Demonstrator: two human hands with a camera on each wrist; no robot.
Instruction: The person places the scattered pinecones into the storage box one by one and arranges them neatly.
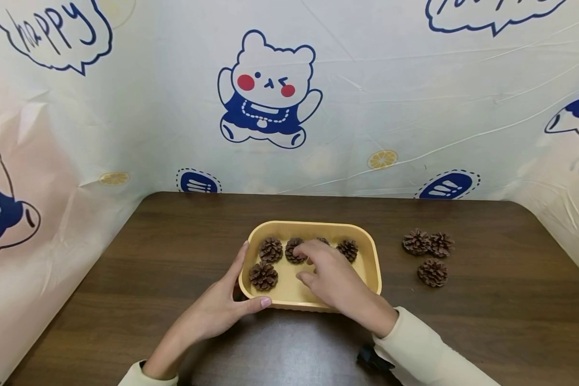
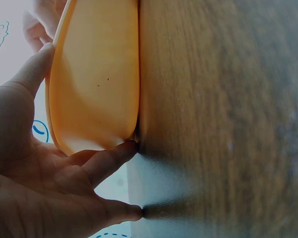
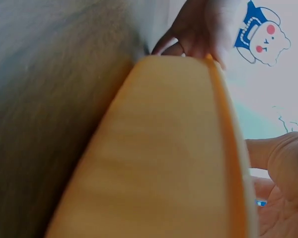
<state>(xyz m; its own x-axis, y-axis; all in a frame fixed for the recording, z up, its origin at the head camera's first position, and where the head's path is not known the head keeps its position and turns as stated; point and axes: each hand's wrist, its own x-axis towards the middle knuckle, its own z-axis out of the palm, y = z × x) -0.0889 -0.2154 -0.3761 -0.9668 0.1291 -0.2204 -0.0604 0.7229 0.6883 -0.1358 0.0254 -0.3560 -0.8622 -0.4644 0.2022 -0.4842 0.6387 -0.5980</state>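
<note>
A yellow rectangular tray [image 1: 313,306] holds several brown pine cones, among them one at the front left [image 1: 263,275] and one at the back right [image 1: 347,250]. My left hand [image 1: 222,305] grips the tray's left front corner, thumb at the front rim and fingers along the left wall. In the left wrist view, the same hand [image 2: 54,168] spans the tray's outer wall. Inside the tray, my right hand [image 1: 335,276] reaches over a pine cone [image 1: 293,256], its fingertips at the cone and its thumb apart. The hand partly hides another cone [image 1: 323,240] behind it.
Three loose pine cones lie right of the tray: two side by side [image 1: 416,242] and one nearer [image 1: 432,272]. The dark wooden table [image 1: 173,236] meets a printed cloth backdrop [image 1: 357,96]. A small black object [image 1: 373,358] is by the right sleeve.
</note>
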